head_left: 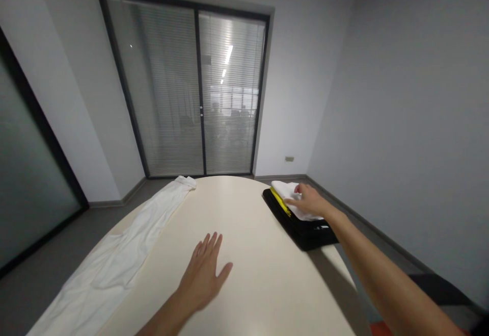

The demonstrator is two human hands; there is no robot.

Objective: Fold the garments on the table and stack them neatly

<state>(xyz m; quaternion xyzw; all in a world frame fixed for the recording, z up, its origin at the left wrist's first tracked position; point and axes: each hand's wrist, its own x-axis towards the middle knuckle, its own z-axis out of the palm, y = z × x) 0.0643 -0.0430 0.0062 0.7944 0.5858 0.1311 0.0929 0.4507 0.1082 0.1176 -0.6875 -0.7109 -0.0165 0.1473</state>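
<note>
My left hand (204, 269) lies flat and open on the cream oval table (248, 224), fingers stretched forward, holding nothing. My right hand (307, 201) reaches to the table's far right edge and rests, fingers extended, on a folded white cloth (284, 190). That cloth tops a stack of folded garments: a yellow layer (280, 202) under it and black ones (301, 231) at the bottom. A long white garment (126, 244) lies spread along the table's left side, well away from my left hand.
Sliding glass doors with blinds (196, 94) stand beyond the table's far end. A dark glass wall (23, 173) is on the left and a plain wall on the right. Grey floor surrounds the table.
</note>
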